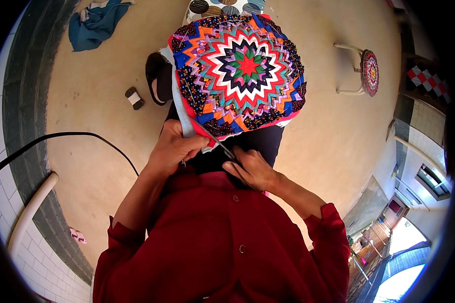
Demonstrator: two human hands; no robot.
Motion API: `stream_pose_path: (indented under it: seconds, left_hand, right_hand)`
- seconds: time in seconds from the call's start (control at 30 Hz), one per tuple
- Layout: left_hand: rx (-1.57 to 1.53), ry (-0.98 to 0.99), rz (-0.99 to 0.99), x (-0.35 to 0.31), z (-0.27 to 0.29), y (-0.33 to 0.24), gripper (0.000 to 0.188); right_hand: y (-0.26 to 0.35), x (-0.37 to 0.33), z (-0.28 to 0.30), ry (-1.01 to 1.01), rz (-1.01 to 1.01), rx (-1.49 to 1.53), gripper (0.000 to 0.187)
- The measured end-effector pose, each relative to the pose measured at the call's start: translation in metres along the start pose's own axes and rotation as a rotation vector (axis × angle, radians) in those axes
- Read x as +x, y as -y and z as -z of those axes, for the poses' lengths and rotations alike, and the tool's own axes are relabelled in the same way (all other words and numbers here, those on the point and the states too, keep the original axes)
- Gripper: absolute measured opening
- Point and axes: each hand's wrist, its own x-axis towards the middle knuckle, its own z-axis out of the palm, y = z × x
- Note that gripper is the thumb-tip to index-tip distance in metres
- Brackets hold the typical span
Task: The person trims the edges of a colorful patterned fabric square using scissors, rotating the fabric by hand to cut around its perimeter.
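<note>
A patchwork piece (pixel 248 64) with a pointed starburst of many colours lies across my lap. Red and pale fabric layers show along its near left edge. My left hand (pixel 174 146) pinches that edge at the near corner, fingers closed on the cloth. In my right hand (pixel 254 169) is a pair of scissors (pixel 226 150), its handles partly hidden by my fingers. The blades point up and left, along the red edge beside my left hand. Whether they are apart or together I cannot tell.
Beyond the patchwork is a surface with a dotted cover (pixel 227 7). A teal cloth (pixel 97 25) and a small dark roll with a pale band (pixel 134 98) lie on the floor at left. A stool with a patterned seat (pixel 370 73) lies on its side at right. A black cable (pixel 81 134) arches in from the left.
</note>
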Motion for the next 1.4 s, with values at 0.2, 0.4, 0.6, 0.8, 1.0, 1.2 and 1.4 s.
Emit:
stream_pose_path:
  seconds: [0.2, 0.4, 0.6, 0.8, 1.0, 1.2, 1.4]
  left_hand:
    - [-0.033, -0.010, 0.003, -0.001, 0.002, -0.001, 0.013]
    - [-0.044, 0.024, 0.008, -0.002, 0.003, -0.003, 0.013]
    - [-0.076, 0.012, 0.017, -0.002, 0.003, -0.003, 0.010]
    - [-0.089, -0.015, 0.015, -0.003, 0.002, -0.001, 0.009]
    - [-0.051, -0.010, -0.018, -0.001, 0.004, 0.004, 0.009]
    - [-0.026, -0.019, -0.021, 0.000, 0.002, 0.003, 0.011]
    - [-0.025, -0.030, -0.009, -0.003, 0.000, -0.002, 0.015]
  right_hand:
    - [0.010, 0.000, 0.010, 0.107, -0.059, 0.082, 0.047]
    - [0.023, -0.011, 0.028, 0.240, -0.063, 0.137, 0.048]
    - [0.020, -0.009, 0.028, 0.233, -0.040, 0.164, 0.051]
    - [0.026, -0.006, 0.032, 0.192, -0.087, 0.094, 0.048]
    - [0.026, 0.000, 0.028, 0.226, -0.241, 0.157, 0.043]
    - [0.002, 0.000, 0.012, 0.062, 0.029, -0.001, 0.043]
    - [0.016, -0.001, 0.014, 0.104, -0.028, 0.044, 0.047]
